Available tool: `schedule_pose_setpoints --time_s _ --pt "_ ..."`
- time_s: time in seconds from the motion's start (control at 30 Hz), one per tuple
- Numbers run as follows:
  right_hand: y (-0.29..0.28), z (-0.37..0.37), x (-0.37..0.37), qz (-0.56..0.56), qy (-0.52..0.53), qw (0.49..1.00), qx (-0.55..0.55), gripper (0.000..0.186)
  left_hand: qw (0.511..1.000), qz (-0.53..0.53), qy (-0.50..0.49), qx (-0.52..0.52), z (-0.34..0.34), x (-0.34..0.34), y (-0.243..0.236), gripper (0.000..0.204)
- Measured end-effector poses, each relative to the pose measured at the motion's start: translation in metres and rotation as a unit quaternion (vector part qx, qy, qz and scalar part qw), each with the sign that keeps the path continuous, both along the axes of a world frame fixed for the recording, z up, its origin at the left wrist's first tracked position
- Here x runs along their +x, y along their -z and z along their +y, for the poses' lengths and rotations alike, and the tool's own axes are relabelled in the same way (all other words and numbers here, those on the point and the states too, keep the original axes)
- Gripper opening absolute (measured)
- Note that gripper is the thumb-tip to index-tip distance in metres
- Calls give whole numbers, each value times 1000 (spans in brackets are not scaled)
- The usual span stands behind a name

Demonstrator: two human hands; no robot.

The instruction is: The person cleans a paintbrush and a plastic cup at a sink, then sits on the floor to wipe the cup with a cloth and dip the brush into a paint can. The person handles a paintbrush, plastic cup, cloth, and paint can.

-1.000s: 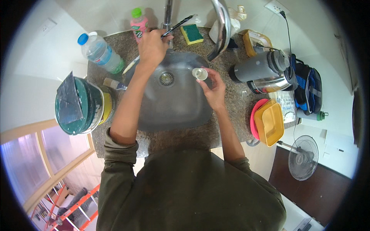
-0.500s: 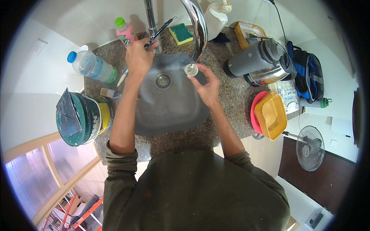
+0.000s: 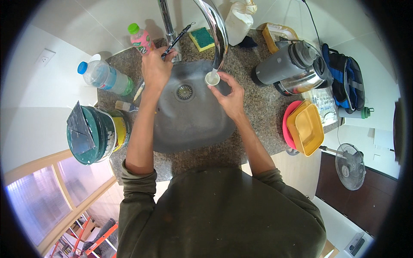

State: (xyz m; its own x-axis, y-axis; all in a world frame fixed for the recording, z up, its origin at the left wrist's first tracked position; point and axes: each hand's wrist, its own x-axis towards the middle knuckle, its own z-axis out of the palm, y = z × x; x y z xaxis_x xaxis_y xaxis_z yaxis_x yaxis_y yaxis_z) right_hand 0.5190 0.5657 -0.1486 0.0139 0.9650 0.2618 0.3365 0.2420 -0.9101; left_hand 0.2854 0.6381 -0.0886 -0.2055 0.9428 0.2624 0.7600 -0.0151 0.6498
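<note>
My left hand (image 3: pixel 155 69) is at the base of the chrome faucet (image 3: pixel 222 41), its fingers closed around a slim black pen-like stick (image 3: pixel 178 40) with a small loop at its far end. Whether those fingers also touch the tap's handle is hidden. In my right hand (image 3: pixel 232 95) is a small whitish cup (image 3: pixel 212 79), pinched at its side between thumb and fingers. The cup sits right under the spout, and water runs into it. Both hands are over the grey sink (image 3: pixel 189 131), whose round drain (image 3: pixel 184 92) shows between them.
Left of the sink stand a pink bottle (image 3: pixel 141 39), a clear bottle (image 3: pixel 107 76), a paintbrush (image 3: pixel 125 105) and a green bucket (image 3: pixel 103 133). Behind lies a sponge (image 3: pixel 201 38). To the right are a grey flask (image 3: pixel 279 65), a metal kettle (image 3: pixel 301 82) and yellow containers (image 3: pixel 309 129).
The water stream into the cup looks thicker and plainer now. Both hands keep their holds, and the whole view has shifted slightly.
</note>
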Motion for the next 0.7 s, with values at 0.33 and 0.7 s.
schedule_pose_setpoints --time_s 0.33,0.7 --pt "11 0 -1 21 11 1000 8 46 998 55 -23 9 12 5 -7 20" --pt "25 -20 4 -175 -136 950 -220 45 999 20 -22 39 11 3 2 23"
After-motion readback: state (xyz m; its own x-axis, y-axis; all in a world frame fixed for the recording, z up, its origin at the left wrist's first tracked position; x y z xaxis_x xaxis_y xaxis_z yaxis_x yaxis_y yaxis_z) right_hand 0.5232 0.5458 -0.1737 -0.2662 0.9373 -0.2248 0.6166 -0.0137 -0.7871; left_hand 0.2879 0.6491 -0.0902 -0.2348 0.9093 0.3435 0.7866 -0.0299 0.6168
